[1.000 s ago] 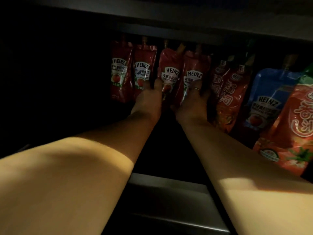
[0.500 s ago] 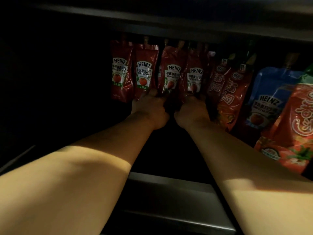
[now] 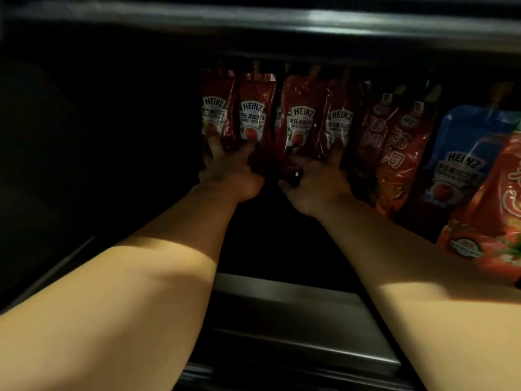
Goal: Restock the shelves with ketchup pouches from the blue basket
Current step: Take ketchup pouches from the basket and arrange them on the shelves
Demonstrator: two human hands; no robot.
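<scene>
L hand (image 3: 229, 172) & R hand (image 3: 315, 179), fingers spread wide, press the bottoms of red Heinz ketchup pouches (image 3: 298, 119) standing left of the blue Heinz pouch (image 3: 462, 153) on a dark shelf (image 3: 296, 314).

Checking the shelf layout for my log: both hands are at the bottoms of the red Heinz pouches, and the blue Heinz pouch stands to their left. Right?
Not quite. In the head view the blue Heinz pouch stands to their right; the left hand and right hand are indeed at the red Heinz pouches.

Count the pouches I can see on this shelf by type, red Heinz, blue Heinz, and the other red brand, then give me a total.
Red Heinz pouches: 4 fronts showing
Blue Heinz pouch: 1
Other red brand pouches: 3
Total: 8 visible; the shelf is dark, and a sliver between the middle Heinz pouches may be a fifth.
</scene>
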